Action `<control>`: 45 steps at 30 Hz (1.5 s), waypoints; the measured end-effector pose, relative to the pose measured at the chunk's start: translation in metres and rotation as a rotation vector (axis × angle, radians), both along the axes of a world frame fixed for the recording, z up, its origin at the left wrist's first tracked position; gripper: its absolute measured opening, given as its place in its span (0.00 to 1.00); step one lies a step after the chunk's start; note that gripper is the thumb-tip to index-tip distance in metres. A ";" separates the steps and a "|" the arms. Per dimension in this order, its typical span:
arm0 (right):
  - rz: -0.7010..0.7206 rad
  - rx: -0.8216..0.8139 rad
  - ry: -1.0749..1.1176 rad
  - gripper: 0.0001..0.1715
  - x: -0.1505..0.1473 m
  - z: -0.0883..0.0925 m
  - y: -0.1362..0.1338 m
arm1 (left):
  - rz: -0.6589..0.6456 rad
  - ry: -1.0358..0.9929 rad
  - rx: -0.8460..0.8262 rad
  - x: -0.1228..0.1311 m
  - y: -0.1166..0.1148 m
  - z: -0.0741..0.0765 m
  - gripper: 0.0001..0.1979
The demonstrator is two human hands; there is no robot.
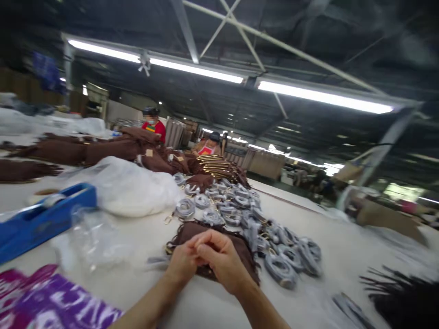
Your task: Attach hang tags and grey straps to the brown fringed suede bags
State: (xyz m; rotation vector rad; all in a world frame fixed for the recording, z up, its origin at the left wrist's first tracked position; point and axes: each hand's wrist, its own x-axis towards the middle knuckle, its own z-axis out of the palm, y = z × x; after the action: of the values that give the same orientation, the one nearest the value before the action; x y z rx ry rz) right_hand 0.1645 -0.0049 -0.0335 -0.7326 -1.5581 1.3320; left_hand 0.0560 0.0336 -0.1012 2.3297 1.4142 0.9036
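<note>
The fingertips of the left hand (183, 260) and right hand (221, 256) meet in a bent, pinching pose over the brown fringed pouch (243, 252); whether anything thin is caught between them I cannot tell, as blur and the knuckles hide it; the pouch lies flat on the white table (200, 304), just below the hands; it looks light and soft, likely to fold or sag if lifted by one corner, and neither fragile nor very slippery; a grip on the body from both sides would probably serve best, clear of the fringe (loose strands seem apt to snag) and of the gold-toned edge at its left end; beyond the pouch and along its right side spread coiled grey straps (231, 215), with metal fittings that could catch; farther behind it sits a stack of brown pouches (219, 167); well to its left stands a blue tape dispenser (48, 224).
</note>
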 end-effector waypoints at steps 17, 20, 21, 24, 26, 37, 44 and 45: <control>-0.173 0.113 -0.003 0.17 0.138 -0.018 -0.072 | -0.470 0.063 0.073 0.030 -0.027 0.035 0.34; -0.209 0.093 0.045 0.11 0.140 -0.020 -0.072 | -0.480 0.095 -0.009 0.045 -0.034 0.042 0.14; -0.233 0.108 0.045 0.10 0.140 -0.021 -0.073 | -0.469 0.095 -0.057 0.049 -0.036 0.040 0.14; -0.268 0.110 0.088 0.05 0.147 -0.028 -0.076 | -0.442 0.120 -0.146 0.054 -0.041 0.026 0.13; -0.180 -0.014 0.183 0.07 0.157 -0.030 -0.081 | -0.404 0.191 -0.121 0.051 -0.045 0.019 0.12; -0.536 0.459 -0.762 0.14 0.143 -0.006 -0.092 | -0.329 0.635 0.074 0.057 -0.078 0.042 0.12; -0.453 0.250 -0.923 0.14 0.100 -0.018 -0.086 | -0.318 0.374 0.008 0.059 -0.074 0.054 0.11; -0.457 0.246 -0.885 0.13 0.101 -0.017 -0.081 | -0.323 0.345 -0.006 0.055 -0.071 0.059 0.13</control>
State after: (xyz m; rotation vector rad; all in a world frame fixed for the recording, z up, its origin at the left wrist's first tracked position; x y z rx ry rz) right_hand 0.2654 -0.0856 -0.0508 -1.5299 -1.9952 0.4538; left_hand 0.1115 -0.0373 -0.0426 2.6978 1.0933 0.4220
